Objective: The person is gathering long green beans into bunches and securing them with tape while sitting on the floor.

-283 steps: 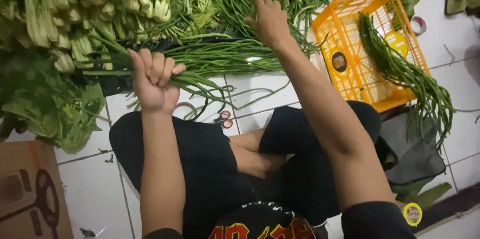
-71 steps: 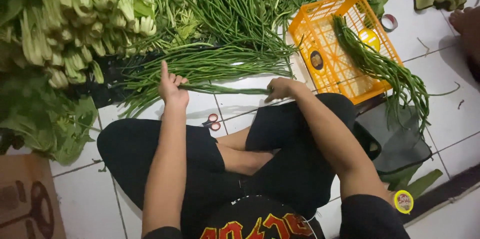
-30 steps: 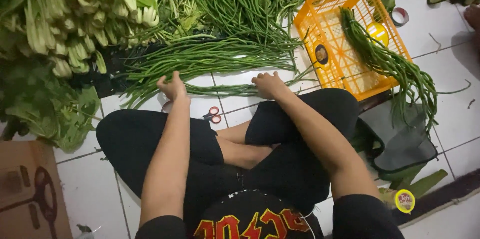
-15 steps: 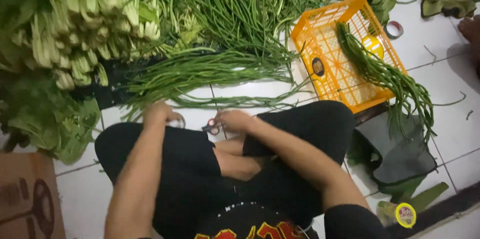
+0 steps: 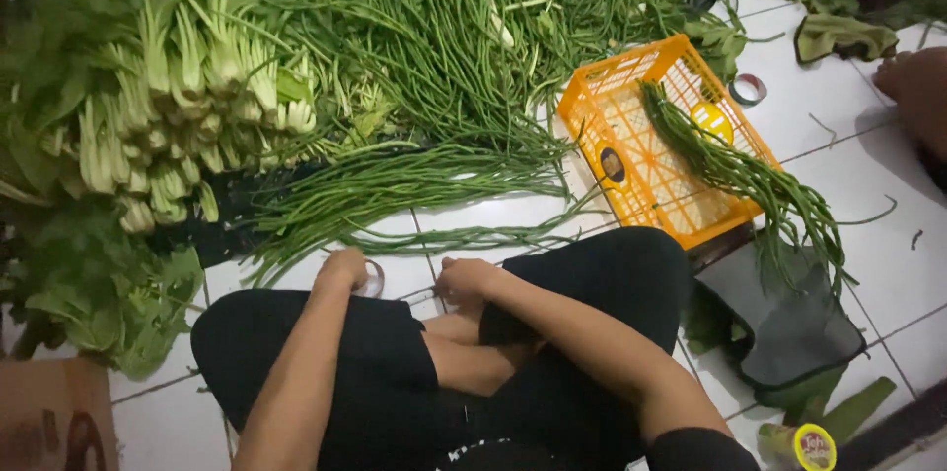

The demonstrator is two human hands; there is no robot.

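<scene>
Sitting cross-legged on the white tiled floor (image 5: 878,264), you had both hands low by your knees. Your left hand (image 5: 345,269) rested on a small roll of clear tape (image 5: 372,280), fingers curled over it so that only its right edge showed; the roll looked like a thin, shiny ring lying flat on the tile just in front of your left knee. Your right hand (image 5: 464,282) was loosely closed just beside it, fingers bent inward, and whether it pinched anything could not be told. A thin bundle of long beans (image 5: 464,234) lay across the tile right past both hands, stretched side to side, with a thicker pile of long beans (image 5: 395,190) behind it and a much larger heap (image 5: 444,37) further back. To your left stood bunches of leafy greens with pale stalks (image 5: 168,116), and darker loose leaves (image 5: 89,293) lay nearer your left knee, beside a corner of brown cardboard (image 5: 49,422). To your right an orange plastic basket (image 5: 617,111) lay tilted on the floor, with another bundle of beans (image 5: 750,175) draped out over its edge onto a dark cloth (image 5: 799,333). A second tape ring (image 5: 748,89) lay beyond the basket. Another person's hand (image 5: 917,86) showed at the far right edge, well apart from yours.
</scene>
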